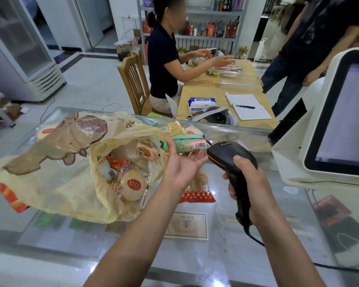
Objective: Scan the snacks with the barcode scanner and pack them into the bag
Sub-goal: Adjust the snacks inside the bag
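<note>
Left hand (180, 164) is palm up and holds the green snack packet (184, 144) above the glass counter (195, 255). The thumb (171, 145) pinches the packet's left end against fingers lying fairly straight under it. The packet is just right of the bag mouth, not in the bag.

Right hand (249, 179) is wrapped round the barcode scanner (226, 154) handle, index finger (239, 160) up front near the head. A red scan line falls on the packet's barcode label (200, 145). The print on the packet is too small to read.

The bag (56, 168) is yellowish plastic with a brown bear print, lying on its side with the mouth open. Inside is a round rice cracker pack (133, 186) with a red label (Chinese characters, can't read them reliably).

A red polka-dot packet (197, 196) lies on the counter under the left hand. A yellow packet (174, 127) lies behind the green one. A card (187, 225) under the glass shows digits reading "9161" from here. A white POS terminal (340, 112) is on the right.
</note>
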